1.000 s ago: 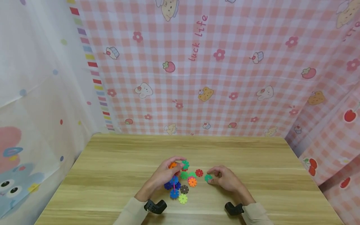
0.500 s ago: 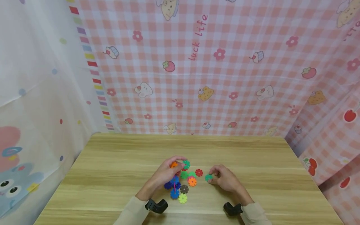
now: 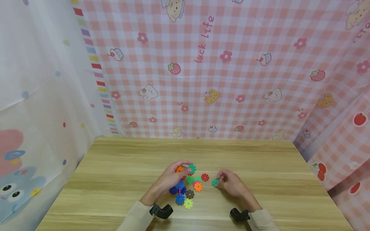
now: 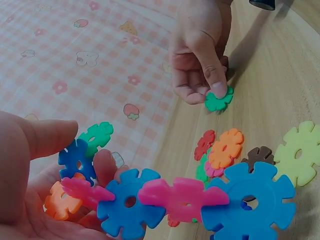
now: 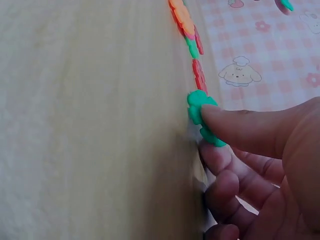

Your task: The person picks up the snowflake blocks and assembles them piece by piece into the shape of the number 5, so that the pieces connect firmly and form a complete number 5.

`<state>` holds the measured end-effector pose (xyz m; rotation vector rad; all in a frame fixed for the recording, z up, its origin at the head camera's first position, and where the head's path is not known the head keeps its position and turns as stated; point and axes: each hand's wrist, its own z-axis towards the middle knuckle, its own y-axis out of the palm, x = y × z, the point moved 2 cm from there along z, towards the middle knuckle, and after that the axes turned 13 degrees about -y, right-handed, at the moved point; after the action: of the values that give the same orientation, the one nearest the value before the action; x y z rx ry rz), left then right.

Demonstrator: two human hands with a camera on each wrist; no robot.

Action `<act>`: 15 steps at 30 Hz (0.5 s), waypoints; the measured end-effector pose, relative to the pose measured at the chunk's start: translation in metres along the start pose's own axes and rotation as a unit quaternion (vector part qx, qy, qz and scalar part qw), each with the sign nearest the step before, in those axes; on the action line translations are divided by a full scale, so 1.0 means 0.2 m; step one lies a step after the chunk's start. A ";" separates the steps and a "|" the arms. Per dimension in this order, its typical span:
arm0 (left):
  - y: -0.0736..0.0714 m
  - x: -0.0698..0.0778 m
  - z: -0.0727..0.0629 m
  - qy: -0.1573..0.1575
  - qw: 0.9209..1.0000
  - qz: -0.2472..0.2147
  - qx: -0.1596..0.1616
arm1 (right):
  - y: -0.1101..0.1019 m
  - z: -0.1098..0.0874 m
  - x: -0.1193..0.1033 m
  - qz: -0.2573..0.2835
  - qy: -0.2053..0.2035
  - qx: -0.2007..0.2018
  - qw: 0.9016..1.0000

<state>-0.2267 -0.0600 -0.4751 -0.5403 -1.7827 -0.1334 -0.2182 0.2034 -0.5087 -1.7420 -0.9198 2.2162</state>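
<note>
In the head view my left hand (image 3: 168,178) holds a chain of interlocking notched plastic discs above the table. The left wrist view shows its blue disc (image 4: 141,216), pink disc (image 4: 172,192) and green end disc (image 4: 96,136) slotted edge to edge. An orange disc (image 4: 59,204) also sits by the palm. My right hand (image 3: 233,184), to the right, pinches a single green disc (image 3: 215,183) between thumb and fingers, low over the tabletop. In the right wrist view the thumb lies on that green disc (image 5: 196,102). The two hands are apart.
Between the hands lie loose discs: a red disc (image 3: 205,175), an orange disc (image 3: 198,189), a brown disc (image 3: 189,196) and a yellow-green disc (image 3: 188,206). Dark blue discs (image 3: 172,190) lie under the chain. A checked curtain (image 3: 219,77) hangs behind the wooden table (image 3: 138,150).
My right hand has shifted slightly right with the green disc, and its fingers have changed position a little on it. My left hand and the chain have hardly moved.
</note>
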 end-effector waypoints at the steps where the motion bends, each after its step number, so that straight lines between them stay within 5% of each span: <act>1: 0.00 0.00 0.00 0.001 1.000 -0.001 0.000 | 0.00 0.00 0.00 0.003 -0.002 -0.002 1.000; 8: 0.00 -0.01 0.00 0.004 1.000 -0.004 -0.001 | -0.04 0.01 -0.01 0.032 -0.011 -0.001 0.999; 15: -0.01 -0.01 0.00 -0.004 1.000 -0.017 0.007 | -0.05 0.03 -0.04 0.144 -0.003 -0.017 0.989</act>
<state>-0.2274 -0.0621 -0.4774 -0.5019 -1.7995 -0.1415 -0.2239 0.2058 -0.4955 -1.9970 -0.7512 2.3894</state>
